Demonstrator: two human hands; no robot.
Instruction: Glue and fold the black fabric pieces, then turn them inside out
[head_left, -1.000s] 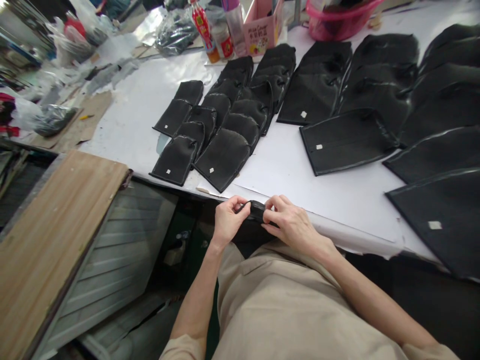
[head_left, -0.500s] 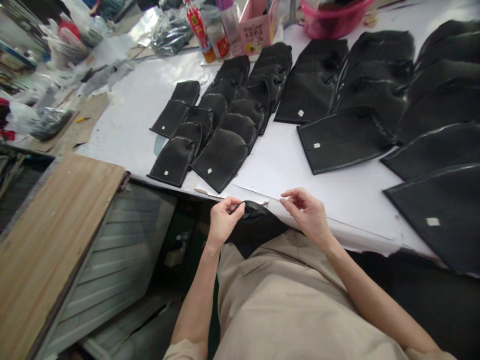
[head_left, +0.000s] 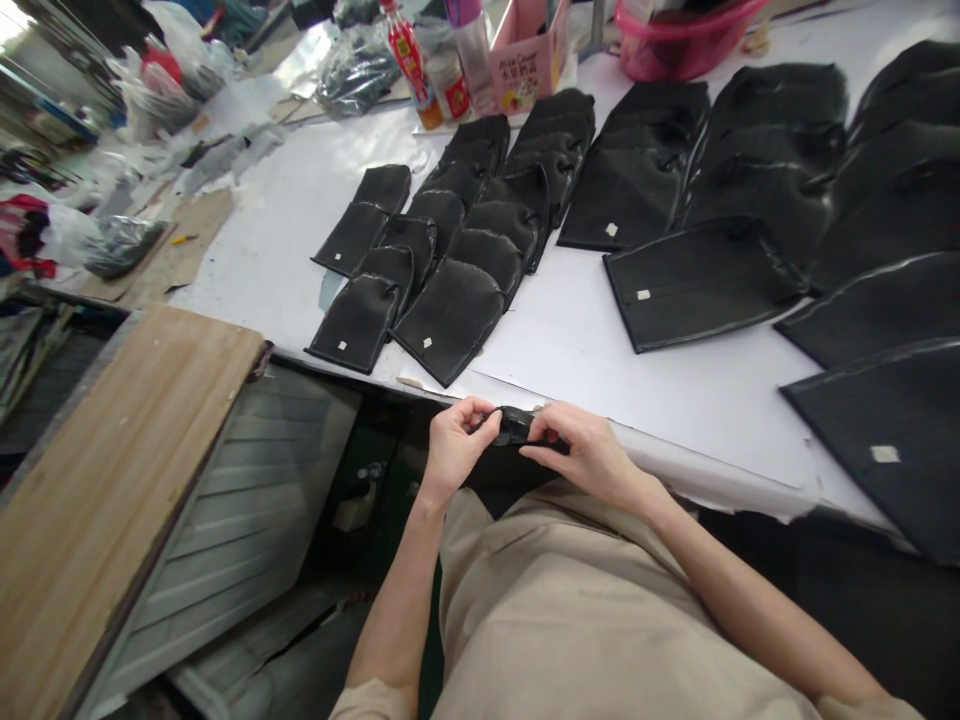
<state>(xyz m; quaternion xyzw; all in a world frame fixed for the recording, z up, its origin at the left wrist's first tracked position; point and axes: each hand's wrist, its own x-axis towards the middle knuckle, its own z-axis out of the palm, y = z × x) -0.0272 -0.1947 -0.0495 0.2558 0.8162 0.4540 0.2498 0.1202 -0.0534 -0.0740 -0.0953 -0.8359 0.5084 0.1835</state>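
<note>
A black leather-like piece hangs at the table's front edge, just above my lap. My left hand pinches its edge between thumb and fingers. On the other side, my right hand has its fingers curled at the piece's right part, with the thumb below; the fingertips are partly hidden. Similar flat black pieces with small white stickers lie beyond my hands, among them a small piece in an overlapping row and a larger piece to the right.
White paper covers the table. Toward the back stand a red-labelled bottle, a jar, a pink box and a pink basin. A wooden board is at my left, plastic bags farther off.
My right hand has moved left and down, from apart in the air to the black piece. My left hand keeps its pinch. The view has shifted slightly.
</note>
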